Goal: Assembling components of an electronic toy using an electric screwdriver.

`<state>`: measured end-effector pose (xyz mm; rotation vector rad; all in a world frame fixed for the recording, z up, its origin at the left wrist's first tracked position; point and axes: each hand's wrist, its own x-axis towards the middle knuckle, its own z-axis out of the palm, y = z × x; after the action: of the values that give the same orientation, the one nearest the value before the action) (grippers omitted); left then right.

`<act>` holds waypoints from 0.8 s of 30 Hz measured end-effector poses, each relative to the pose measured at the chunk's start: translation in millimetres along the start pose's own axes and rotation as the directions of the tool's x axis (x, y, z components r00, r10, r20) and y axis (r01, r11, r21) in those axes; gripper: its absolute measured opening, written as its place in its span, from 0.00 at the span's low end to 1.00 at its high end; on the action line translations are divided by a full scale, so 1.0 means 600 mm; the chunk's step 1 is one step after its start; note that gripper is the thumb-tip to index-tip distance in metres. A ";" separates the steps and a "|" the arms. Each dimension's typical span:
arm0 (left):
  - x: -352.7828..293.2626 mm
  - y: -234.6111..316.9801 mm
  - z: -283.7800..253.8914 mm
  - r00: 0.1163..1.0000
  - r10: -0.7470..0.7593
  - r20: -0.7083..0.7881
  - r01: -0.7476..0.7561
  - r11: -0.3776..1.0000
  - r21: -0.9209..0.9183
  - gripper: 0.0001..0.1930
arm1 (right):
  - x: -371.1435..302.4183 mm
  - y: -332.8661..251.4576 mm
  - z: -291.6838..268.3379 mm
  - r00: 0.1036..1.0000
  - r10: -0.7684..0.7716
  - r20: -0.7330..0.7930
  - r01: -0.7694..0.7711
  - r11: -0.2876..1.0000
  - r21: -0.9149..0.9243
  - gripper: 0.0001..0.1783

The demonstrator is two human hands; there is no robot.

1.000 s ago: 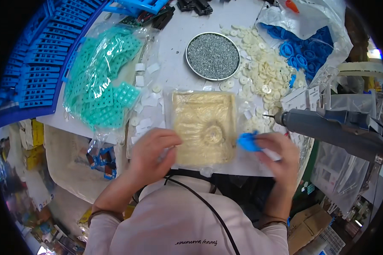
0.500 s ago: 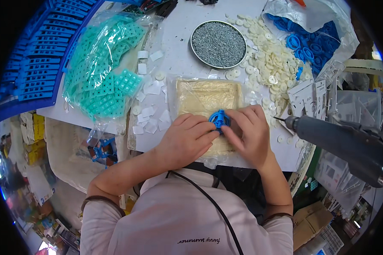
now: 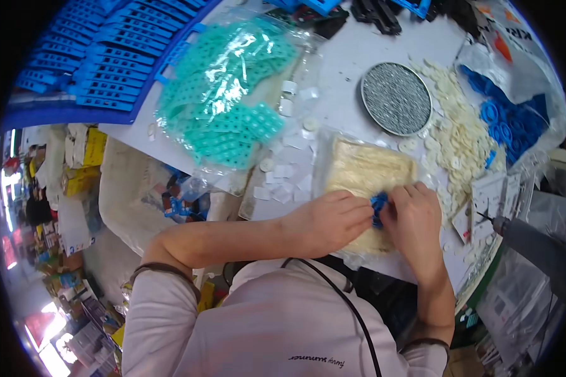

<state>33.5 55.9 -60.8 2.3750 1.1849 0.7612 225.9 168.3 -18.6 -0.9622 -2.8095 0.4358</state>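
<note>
Far over on the left, the room is full of stuff, with yellow boxes (image 3: pixel 93 147) and bright light low down at the edge. Above them, a blue tray (image 3: pixel 69 118) has rows of blue slotted pieces (image 3: pixel 116 69) on it. Below the edge of the white counter (image 3: pixel 339 63) is a pale tub (image 3: pixel 122 195) with some blue and brown bits inside. Next on the counter comes a shiny clear bag of green pieces (image 3: pixel 217 119), then little white squares (image 3: pixel 283 191) lying all about. The left hand (image 3: pixel 333 220) has its fingers bent in, tips by a small blue piece (image 3: pixel 378 204); I can't tell if it grips it. That piece is on a yellow pad (image 3: pixel 371 163) in clear plastic, between the two hands. Behind the pad is a round dish (image 3: pixel 401 134) full of tiny silver bits. The right hand (image 3: pixel 415 217) is almost closed, finger and thumb pinching the blue piece. Past it are lots of cream discs (image 3: pixel 456 135), a white bag (image 3: pixel 528 75) with blue rings (image 3: pixel 500 122), and a gray power driver (image 3: pixel 534 248).
</note>
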 end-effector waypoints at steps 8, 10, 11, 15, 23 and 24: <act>0.006 0.008 -0.054 0.991 -0.057 0.123 0.074 0.988 -0.136 0.21 | -0.035 -0.002 0.024 0.978 0.089 -0.189 -0.055 0.982 0.179 0.10; 0.010 0.000 -0.104 0.998 -0.067 -0.009 0.062 0.956 -0.286 0.19 | -0.030 0.000 0.023 0.978 0.115 -0.176 -0.065 0.961 0.268 0.11; 0.018 -0.011 -0.149 0.981 -0.195 -0.011 0.188 0.957 -0.220 0.17 | -0.030 0.002 0.020 0.979 0.127 -0.160 -0.074 0.950 0.304 0.12; 0.100 -0.160 -0.328 0.867 -0.304 -0.395 0.398 0.899 0.181 0.13 | -0.047 0.003 -0.003 0.972 0.153 -0.175 -0.080 0.926 0.370 0.14; -0.049 -0.460 -0.512 0.048 -0.997 -0.054 0.832 0.010 0.554 0.24 | -0.120 0.023 0.003 0.920 0.356 -0.164 -0.235 0.836 0.496 0.13; -0.075 -0.458 -0.504 0.132 -0.986 -0.103 0.799 0.045 0.599 0.25 | -0.128 0.027 0.004 0.927 0.337 -0.162 -0.219 0.840 0.496 0.13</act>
<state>-342.5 204.5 11.8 1.2158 2.5116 -0.5459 295.0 132.8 -29.0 -1.2104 -2.1877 0.9174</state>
